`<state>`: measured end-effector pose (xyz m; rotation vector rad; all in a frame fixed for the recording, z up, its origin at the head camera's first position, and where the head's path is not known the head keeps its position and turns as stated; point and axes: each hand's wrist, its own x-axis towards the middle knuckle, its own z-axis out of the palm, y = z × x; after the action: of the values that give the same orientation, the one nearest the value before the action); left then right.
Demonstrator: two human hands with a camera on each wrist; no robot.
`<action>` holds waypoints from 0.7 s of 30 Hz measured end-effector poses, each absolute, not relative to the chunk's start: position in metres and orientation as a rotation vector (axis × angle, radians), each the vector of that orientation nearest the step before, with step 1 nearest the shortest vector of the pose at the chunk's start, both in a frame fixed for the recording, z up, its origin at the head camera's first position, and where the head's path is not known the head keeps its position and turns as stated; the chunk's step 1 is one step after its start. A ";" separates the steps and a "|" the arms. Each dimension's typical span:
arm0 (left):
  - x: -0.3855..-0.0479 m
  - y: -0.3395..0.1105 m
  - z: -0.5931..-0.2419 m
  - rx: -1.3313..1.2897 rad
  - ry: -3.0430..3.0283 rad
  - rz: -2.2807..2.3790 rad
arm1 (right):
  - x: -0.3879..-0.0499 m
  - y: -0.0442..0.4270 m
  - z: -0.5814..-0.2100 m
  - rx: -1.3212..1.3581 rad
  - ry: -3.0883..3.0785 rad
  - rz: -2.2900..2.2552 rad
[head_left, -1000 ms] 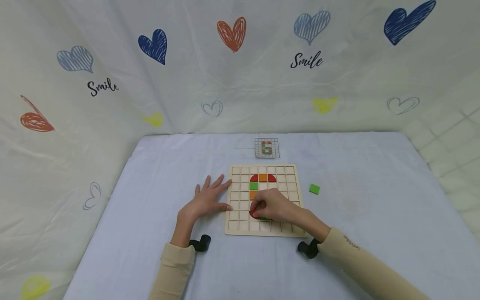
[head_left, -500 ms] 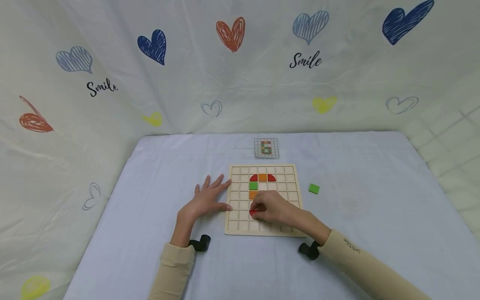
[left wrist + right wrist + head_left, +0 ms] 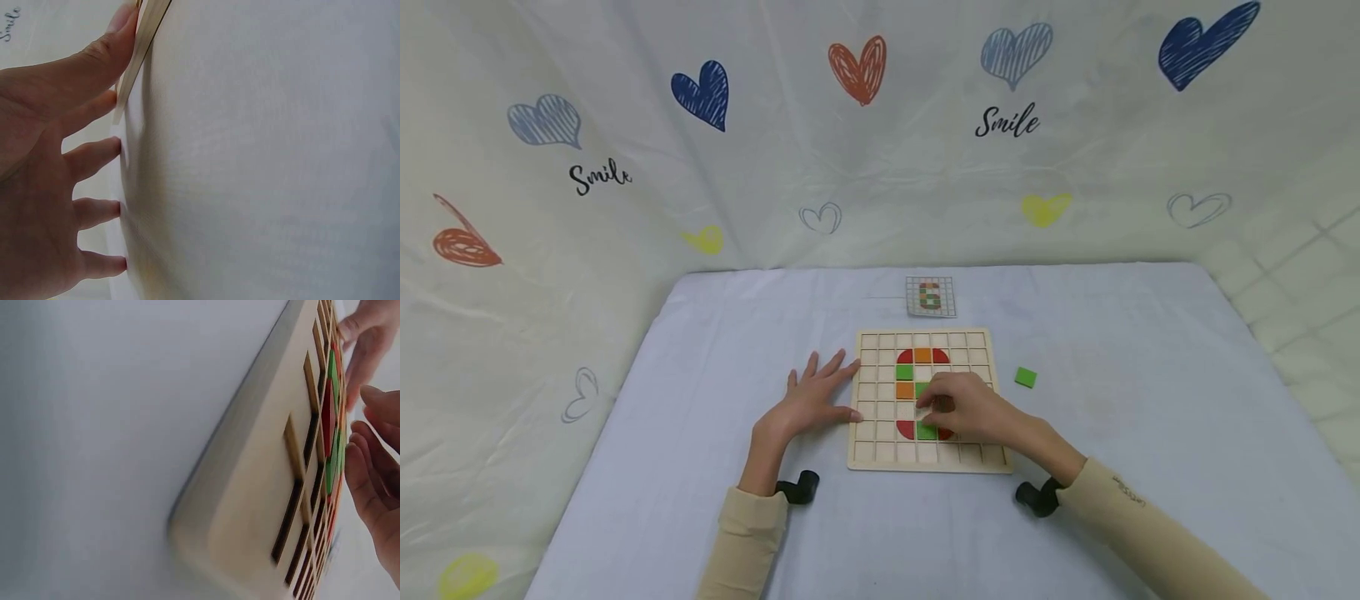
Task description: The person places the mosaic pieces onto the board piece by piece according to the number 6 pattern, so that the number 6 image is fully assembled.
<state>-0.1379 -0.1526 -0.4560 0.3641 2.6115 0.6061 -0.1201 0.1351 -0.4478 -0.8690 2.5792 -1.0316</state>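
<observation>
A wooden grid board (image 3: 865, 457) lies mid-table, bearing red rounded pieces, orange squares and green squares. Along its left edge my left hand (image 3: 808, 402) is spread, its thumb and index fingertip touching the rim; in the left wrist view the same thumb rests at the board's side. Over the lower right part of the pattern hovers my right hand (image 3: 973, 408), fingers loosely bent. The right wrist view shows a gap between thumb and fingers, with nothing in it. Below that hand are a red rounded piece (image 3: 906, 430) and a green square (image 3: 927, 431). Some cells are hidden under it.
A loose green square tile (image 3: 1026, 377) lies to the right of the board. Behind the board is a small card (image 3: 931, 297) printed with a coloured grid pattern. White cloth covers the table, and a curtain with hearts stands at its back and left.
My right hand has let go of the lower-left red rounded piece, which sits in its cell, and has moved slightly right and up. My left hand has stayed at the board's edge.
</observation>
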 end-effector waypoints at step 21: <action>-0.137 -0.152 -0.455 0.362 2.611 0.616 | -0.122 0.207 -0.445 -0.510 2.632 -1.197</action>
<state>-0.1372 -0.1520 -0.4549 0.3618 2.6114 0.6163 -0.1219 0.2075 -0.4449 -0.5104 2.6315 -1.1967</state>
